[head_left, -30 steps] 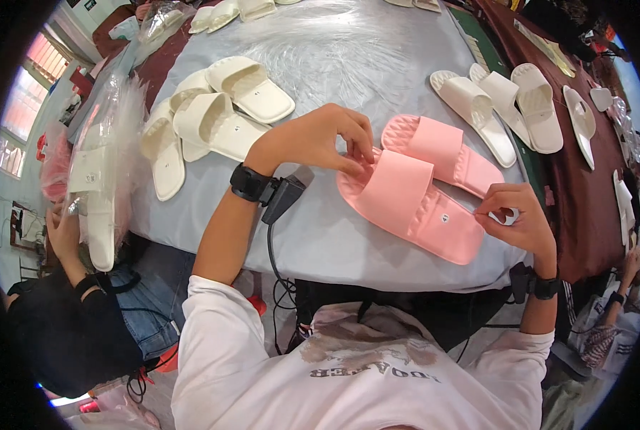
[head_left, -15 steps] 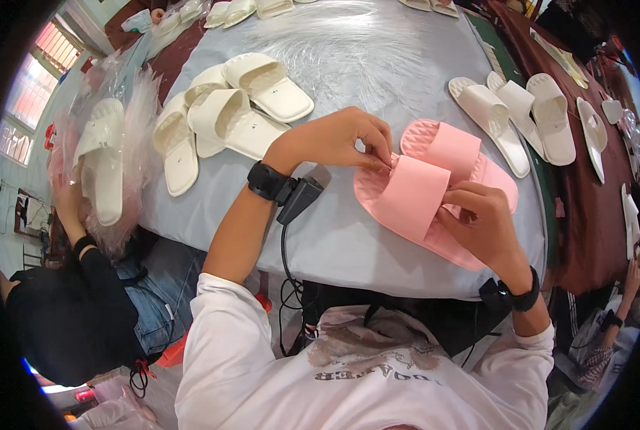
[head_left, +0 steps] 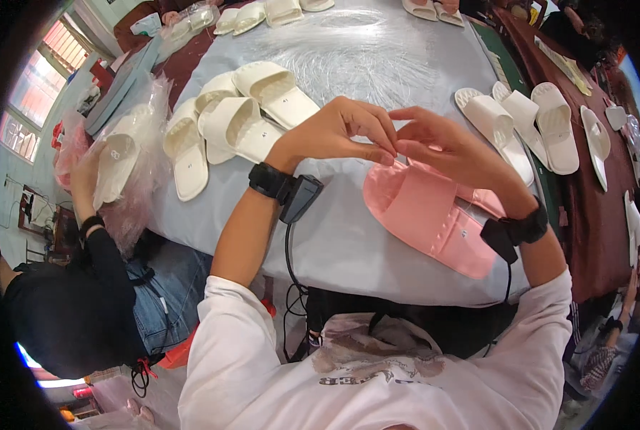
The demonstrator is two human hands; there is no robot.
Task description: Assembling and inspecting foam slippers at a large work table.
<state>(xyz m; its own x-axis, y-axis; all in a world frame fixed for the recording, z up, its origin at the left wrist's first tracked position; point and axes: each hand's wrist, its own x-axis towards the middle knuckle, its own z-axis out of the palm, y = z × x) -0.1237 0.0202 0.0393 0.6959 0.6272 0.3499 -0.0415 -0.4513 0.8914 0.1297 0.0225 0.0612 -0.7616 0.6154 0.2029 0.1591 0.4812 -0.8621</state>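
A pair of pink slippers (head_left: 424, 201) lies side by side on the grey-blue tablecloth; the far one is largely covered by my right hand and wrist. Just above their heel ends, my left hand (head_left: 349, 132) and my right hand (head_left: 452, 147) meet fingertip to fingertip. Thumb and fingers of both are pinched together; whatever they hold, if anything, is too small or hidden to name. A little white sticker shows on the near slipper's sole. Each wrist wears a black strap with a boxy device, cabled.
Several white slippers (head_left: 245, 122) lie left of my hands, more white slippers (head_left: 495, 118) to the right. Transparent plastic bags (head_left: 349, 54) spread across the far table. At left, a co-worker's hand (head_left: 86, 175) handles a bagged white slipper (head_left: 118, 161). A brown cloth (head_left: 594, 244) covers the right-hand table.
My right hand has left the near slipper's strap and moved up to my left fingertips. The left hand has come off the slipper's heel edge. The co-worker's bagged slipper has tilted away.
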